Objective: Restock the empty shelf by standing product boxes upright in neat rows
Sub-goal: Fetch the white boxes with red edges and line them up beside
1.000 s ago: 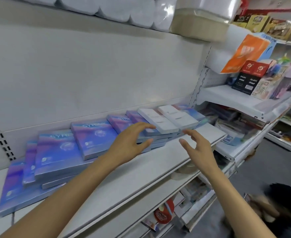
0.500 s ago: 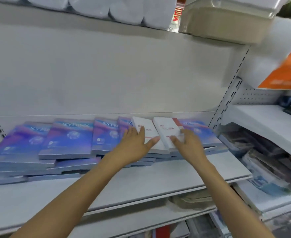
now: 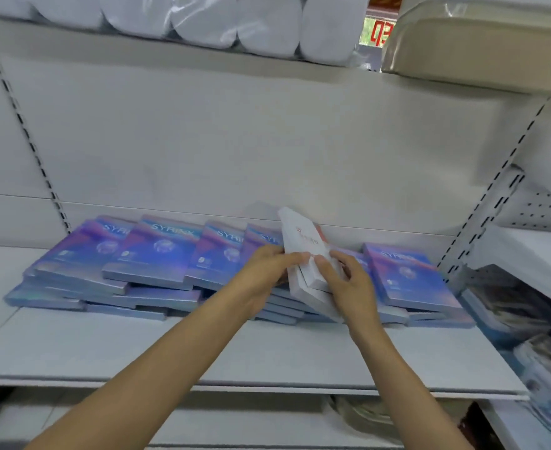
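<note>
Several flat blue-purple product boxes (image 3: 157, 254) lie in overlapping stacks along the back of the white shelf (image 3: 267, 352). Two thin white boxes (image 3: 303, 245) with red print are tilted up on edge between my hands, above the blue stacks. My left hand (image 3: 267, 271) grips their left side, thumb across the front. Gripping their lower right edge is my right hand (image 3: 348, 284). One more blue box (image 3: 407, 274) lies to the right of my hands.
White wrapped rolls (image 3: 202, 17) and a beige container (image 3: 478, 43) sit on the shelf above. A perforated upright (image 3: 482, 206) bounds the bay on the right, with stocked shelves (image 3: 527, 319) beyond. The front strip of the white shelf is bare.
My hands closed on the two white boxes that lay flat on the blue stacks and tipped them up together. The camera turned to face the shelf squarely.
</note>
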Demonstrator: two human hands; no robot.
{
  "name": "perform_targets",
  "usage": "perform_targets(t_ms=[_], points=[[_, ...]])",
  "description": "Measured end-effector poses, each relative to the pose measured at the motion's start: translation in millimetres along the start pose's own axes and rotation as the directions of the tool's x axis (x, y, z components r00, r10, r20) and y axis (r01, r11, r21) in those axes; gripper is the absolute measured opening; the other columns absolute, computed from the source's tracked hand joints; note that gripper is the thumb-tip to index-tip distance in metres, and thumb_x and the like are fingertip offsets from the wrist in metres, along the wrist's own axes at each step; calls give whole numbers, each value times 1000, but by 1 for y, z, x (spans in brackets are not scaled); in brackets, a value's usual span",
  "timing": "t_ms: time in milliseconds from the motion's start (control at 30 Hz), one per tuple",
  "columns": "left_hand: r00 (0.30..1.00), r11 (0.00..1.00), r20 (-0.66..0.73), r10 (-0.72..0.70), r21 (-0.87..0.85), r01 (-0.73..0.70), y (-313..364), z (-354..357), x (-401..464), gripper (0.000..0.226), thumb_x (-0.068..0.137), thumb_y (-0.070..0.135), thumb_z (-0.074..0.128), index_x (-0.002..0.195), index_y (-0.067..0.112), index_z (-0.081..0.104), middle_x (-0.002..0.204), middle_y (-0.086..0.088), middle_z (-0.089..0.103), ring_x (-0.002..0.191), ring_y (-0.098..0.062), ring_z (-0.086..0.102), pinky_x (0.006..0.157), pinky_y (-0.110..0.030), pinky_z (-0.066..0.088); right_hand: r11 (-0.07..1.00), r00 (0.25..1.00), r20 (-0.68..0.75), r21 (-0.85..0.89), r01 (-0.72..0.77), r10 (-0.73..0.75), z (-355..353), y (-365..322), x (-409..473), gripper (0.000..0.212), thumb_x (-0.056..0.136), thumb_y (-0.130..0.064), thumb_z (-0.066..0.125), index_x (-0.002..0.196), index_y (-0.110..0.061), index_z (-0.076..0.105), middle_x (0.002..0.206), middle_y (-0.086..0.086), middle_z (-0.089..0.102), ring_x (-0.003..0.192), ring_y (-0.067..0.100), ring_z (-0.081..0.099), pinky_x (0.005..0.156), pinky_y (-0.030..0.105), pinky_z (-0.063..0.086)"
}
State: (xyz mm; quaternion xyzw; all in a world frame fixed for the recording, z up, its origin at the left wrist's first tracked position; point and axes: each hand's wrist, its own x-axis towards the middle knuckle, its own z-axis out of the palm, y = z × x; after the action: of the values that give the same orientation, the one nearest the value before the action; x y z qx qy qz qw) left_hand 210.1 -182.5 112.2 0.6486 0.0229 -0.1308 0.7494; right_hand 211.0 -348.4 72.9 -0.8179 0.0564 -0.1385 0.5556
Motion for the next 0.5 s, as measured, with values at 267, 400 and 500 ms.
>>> perform_targets(t_ms=[267, 400, 500], points=[[983, 990, -164, 84, -100, -101, -13, -20, -21, 54, 84, 12, 79, 130, 27, 56, 115, 0, 74, 100, -26, 74, 75, -36, 60, 983, 984, 61, 92, 162, -168, 22, -20, -19, 56, 84, -36, 77, 132, -29, 49, 134, -10, 55, 120, 8, 54, 93, 22, 50], [941, 965, -280, 191, -121, -232, -2, -68, -54, 49, 77, 6, 82, 122, 17, 65, 113, -4, 76, 102, -27, 73, 74, -35, 58, 949, 974, 139, 286, 132, -177, 46, -53, -33, 53, 89, -32, 72, 136, -27, 48, 123, -16, 60, 107, 0, 61, 73, 12, 55], [904, 952, -349, 248, -87, -295, 3, -111, -86, 51, 74, 5, 84, 121, 17, 66, 113, -1, 76, 103, -22, 73, 78, -36, 61, 934, 953, 246, 348, 84, -177, 76, -79, -47, 41, 89, -36, 73, 126, -22, 62, 116, -8, 72, 105, 10, 70, 83, 27, 58]])
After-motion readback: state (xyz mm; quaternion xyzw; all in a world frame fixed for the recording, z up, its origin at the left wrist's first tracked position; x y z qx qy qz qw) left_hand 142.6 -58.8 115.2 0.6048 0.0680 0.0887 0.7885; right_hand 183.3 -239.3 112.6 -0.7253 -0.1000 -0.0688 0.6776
